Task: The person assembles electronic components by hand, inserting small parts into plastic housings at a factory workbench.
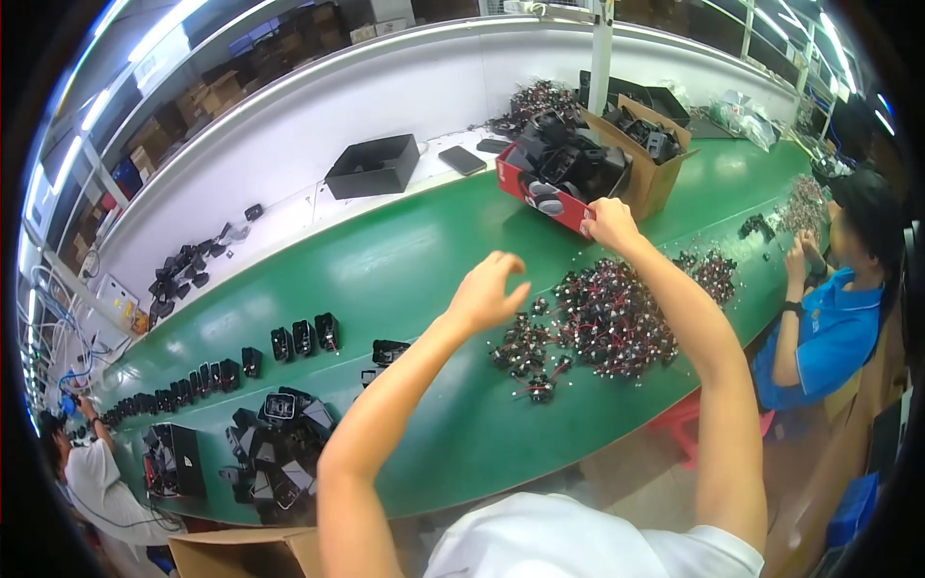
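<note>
My right hand point(612, 223) is closed on the near right corner of a red box point(512, 177) filled with black plastic housings point(559, 154). My left hand point(489, 292) hovers over the green table point(405, 260), its fingers curved and apart with nothing in them. Below and between my arms spreads a large pile of small black parts with red wires point(617, 318). A smaller heap of the same parts point(525, 347) lies nearer my left forearm. Behind the red box stands an open cardboard box point(659, 178), also holding black housings.
At left, a row of black housings point(251, 362) runs along the table above a heap of black casings point(279, 453). A black tray point(374, 166) and a phone point(462, 160) lie on the white ledge. Co-workers sit at right point(819, 328) and far left point(106, 491).
</note>
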The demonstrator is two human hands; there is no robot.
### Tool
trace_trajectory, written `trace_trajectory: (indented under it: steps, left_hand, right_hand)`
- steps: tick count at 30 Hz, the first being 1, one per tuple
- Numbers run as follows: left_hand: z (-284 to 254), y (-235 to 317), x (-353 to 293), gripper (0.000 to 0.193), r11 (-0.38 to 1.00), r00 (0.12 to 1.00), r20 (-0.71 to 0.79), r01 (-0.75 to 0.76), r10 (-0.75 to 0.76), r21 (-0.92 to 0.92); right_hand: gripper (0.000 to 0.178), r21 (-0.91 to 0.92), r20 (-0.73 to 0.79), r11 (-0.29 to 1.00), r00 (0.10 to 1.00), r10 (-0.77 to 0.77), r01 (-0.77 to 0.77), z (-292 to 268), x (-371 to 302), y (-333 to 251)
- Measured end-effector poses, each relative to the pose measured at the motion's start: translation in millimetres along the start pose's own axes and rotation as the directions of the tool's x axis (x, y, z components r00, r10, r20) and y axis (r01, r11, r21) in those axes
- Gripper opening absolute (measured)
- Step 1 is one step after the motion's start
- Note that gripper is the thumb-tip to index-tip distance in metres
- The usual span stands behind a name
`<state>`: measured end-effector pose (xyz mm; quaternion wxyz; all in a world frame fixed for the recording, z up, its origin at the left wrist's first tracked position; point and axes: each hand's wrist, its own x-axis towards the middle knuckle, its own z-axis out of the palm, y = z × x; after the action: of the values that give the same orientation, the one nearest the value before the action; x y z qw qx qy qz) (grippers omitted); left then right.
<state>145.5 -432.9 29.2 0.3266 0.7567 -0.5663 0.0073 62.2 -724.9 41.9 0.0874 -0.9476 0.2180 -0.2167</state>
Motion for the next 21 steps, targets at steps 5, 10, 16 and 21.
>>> trace_trajectory:
  steps: [5, 10, 16, 21]
  left_hand:
    - [-9, -12, 35, 0.07, 0.657, 0.856, -0.032, 0.372, -0.516, -0.656]
    - [-72, -32, -14, 0.102, 0.187, 0.762, 0.105, 0.285, -0.639, -0.94]
    - [-202, -27, -180, 0.103, 0.439, 0.563, -0.126, 0.465, -0.817, -0.769]
    - [-265, 27, -302, 0.087, 0.481, 0.546, -0.209, 0.42, -0.811, -0.769]
  right_hand:
    - [0.023, 0.108, 0.077, 0.982, 0.983, -0.165, 0.156, -46, -13, -63]
    - [0.023, 0.183, 0.12, 0.929, 0.93, -0.347, 0.323, -87, -48, -120]
    - [0.018, 0.303, 0.091, 0.77, 0.787, -0.61, 0.562, -86, -62, -202]
    - [0.017, 0.472, 0.166, 0.606, 0.611, -0.774, 0.64, -96, -99, -318]
